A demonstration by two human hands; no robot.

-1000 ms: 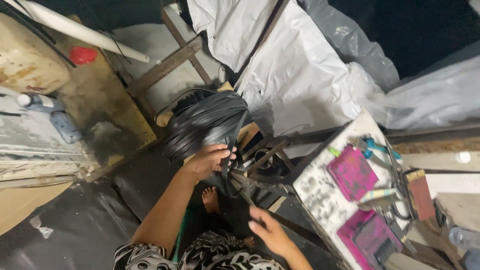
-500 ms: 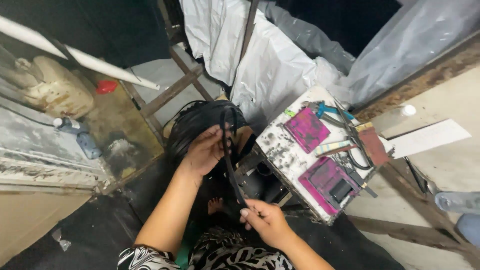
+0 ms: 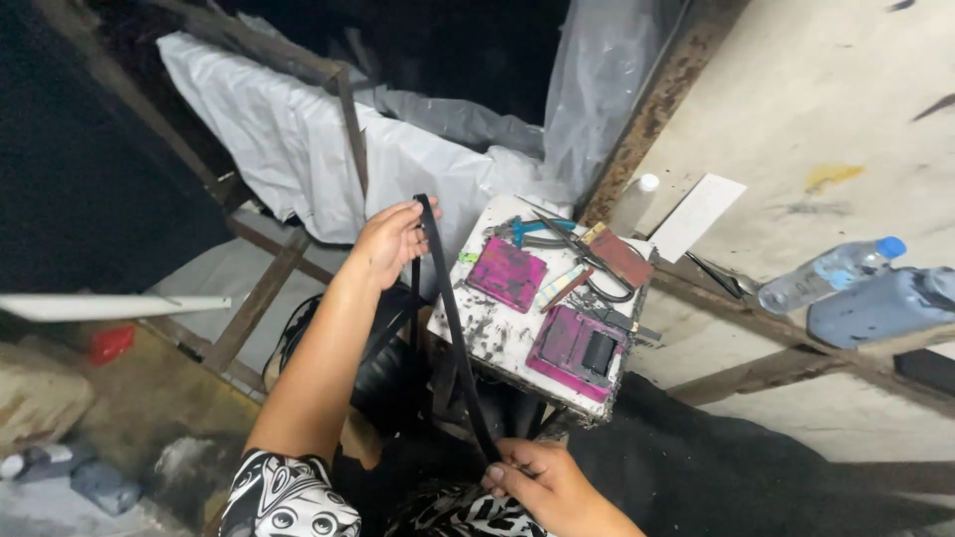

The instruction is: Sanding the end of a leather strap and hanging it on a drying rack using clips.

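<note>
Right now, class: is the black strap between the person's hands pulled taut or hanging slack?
Taut. The black strap runs in a straight line from the raised left hand down to the right hand, without sagging.

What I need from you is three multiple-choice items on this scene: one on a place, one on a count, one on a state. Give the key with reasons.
1. Where does the blue-capped bottle lie?
A. On the white board
B. On the ledge at right, beside the grey jug
C. On the floor by the red lid

2. How many pink pads lie on the white board?
A. One
B. Two
C. Four

3. In what state is the black strip?
A. Stretched between both hands
B. Lying loose on the board
C. Rolled into a tight coil

Key: 1 B, the bottle lies next to the jug, off the board. 2 B, one pad sits at the board's middle, one at its near corner. 3 A, the left hand pinches its top and the right hand its lower end.
</note>
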